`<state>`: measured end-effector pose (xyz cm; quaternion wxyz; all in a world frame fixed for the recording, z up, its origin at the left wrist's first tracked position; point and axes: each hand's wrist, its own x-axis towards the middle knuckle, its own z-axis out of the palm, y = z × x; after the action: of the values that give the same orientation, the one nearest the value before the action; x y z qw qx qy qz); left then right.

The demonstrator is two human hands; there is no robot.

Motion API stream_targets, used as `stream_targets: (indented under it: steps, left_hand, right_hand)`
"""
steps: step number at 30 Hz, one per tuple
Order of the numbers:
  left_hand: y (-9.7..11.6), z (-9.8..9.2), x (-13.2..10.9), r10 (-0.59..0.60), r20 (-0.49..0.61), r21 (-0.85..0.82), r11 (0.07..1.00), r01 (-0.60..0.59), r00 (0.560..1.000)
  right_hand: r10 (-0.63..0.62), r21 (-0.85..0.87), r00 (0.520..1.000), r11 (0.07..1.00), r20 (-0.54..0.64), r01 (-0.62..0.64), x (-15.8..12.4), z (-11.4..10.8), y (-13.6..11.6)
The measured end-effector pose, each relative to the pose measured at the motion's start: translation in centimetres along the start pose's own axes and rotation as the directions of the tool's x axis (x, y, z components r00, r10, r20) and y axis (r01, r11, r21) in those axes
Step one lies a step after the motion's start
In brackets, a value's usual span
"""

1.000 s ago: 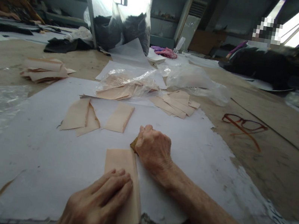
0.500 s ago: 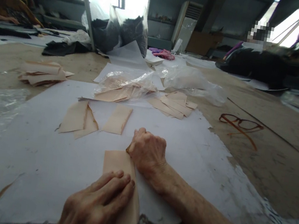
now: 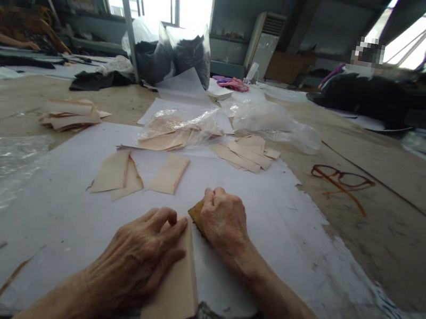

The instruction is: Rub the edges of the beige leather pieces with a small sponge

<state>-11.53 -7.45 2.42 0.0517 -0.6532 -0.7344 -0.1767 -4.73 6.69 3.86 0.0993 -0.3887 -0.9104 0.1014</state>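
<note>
A long beige rectangular piece [image 3: 180, 289], apparently folded or layered, lies on white paper at the table's front edge and sticks out a little over it. My left hand [image 3: 137, 252] rests on its upper left part, fingers partly bent and thumb apart. Just beyond the piece's top right corner, my right hand [image 3: 226, 218] is closed round a mustard-brown, thin, stiff-looking piece [image 3: 197, 213] with a pointed corner. Most of that brown piece is hidden under my fingers. Farther up the paper lie two overlapping beige pieces [image 3: 112, 171] and a single beige piece [image 3: 169, 174].
Beige stacks lie at left [image 3: 72, 114] and right [image 3: 248, 151], with a clear plastic bag [image 3: 181, 127] of pieces between. Eyeglasses [image 3: 343, 177] lie on the right. Plastic film [image 3: 6, 159] covers the left side. Two people sit farther back, left [image 3: 27, 27] and right [image 3: 365, 81].
My left hand has moved up along the beige piece, towards its top end. My right hand has shifted slightly right, and more of the brown piece shows. The camera view has tilted slightly.
</note>
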Motion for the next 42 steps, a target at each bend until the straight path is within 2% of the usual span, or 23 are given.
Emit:
stream_targets:
  steps: [4,6,10,18,20,24,26,29,32,37,39,42]
  left_hand:
    - [0.1,0.6,0.0,-0.010,0.000,-0.045,0.999,0.010,1.000]
    - [0.3,0.6,0.1,-0.028,0.004,-0.033,0.999,0.028,1.000]
    - [0.8,0.5,0.2,-0.062,0.017,-0.011,0.998,0.062,0.998]
    - [0.7,0.4,0.2,-0.039,0.021,-0.039,0.998,0.039,0.999]
    - [0.7,0.4,0.2,-0.032,0.023,-0.040,0.999,0.033,0.999]
    - [0.7,0.4,0.2,-0.027,0.022,-0.053,0.998,0.028,0.999]
    - [0.7,0.4,0.1,-0.045,0.024,-0.061,0.997,0.046,0.999]
    - [0.8,0.4,0.1,-0.067,0.021,-0.053,0.996,0.068,0.998]
    - [0.9,0.5,0.2,-0.059,0.014,-0.049,0.997,0.060,0.998]
    - [0.9,0.5,0.3,-0.060,0.010,-0.059,0.996,0.061,0.998]
    - [0.9,0.5,0.2,-0.063,0.010,-0.057,0.996,0.064,0.998]
    - [0.9,0.5,0.0,-0.070,0.011,-0.058,0.996,0.070,0.998]
  right_hand:
    - [0.009,-0.007,1.000,1.000,-0.022,-0.009,-0.7,0.1,-0.2]
    - [-0.032,-0.048,0.999,0.998,-0.010,0.032,-1.0,0.2,-0.3]
    - [-0.130,-0.131,0.986,0.981,0.102,0.143,-1.9,-0.5,-0.4]
    - [-0.155,-0.157,0.942,0.965,0.299,0.209,-4.6,-3.1,0.6]
    - [-0.143,-0.157,0.949,0.969,0.281,0.192,-4.3,-3.2,0.9]
    - [-0.082,-0.131,0.991,0.987,0.103,0.095,-2.2,-2.1,0.5]
    - [-0.089,-0.135,0.993,0.986,0.074,0.099,-1.3,-1.4,0.0]
    - [-0.164,-0.159,0.981,0.971,0.100,0.178,-1.5,-0.8,-0.4]
    - [-0.232,-0.172,0.962,0.951,0.147,0.256,-2.8,-1.2,-0.1]
    - [-0.217,-0.191,0.937,0.943,0.276,0.274,-4.0,-2.6,0.9]
    - [-0.208,-0.213,0.939,0.939,0.274,0.271,-3.3,-2.8,0.9]
    - [-0.207,-0.221,0.958,0.943,0.197,0.249,-1.8,-2.3,0.3]
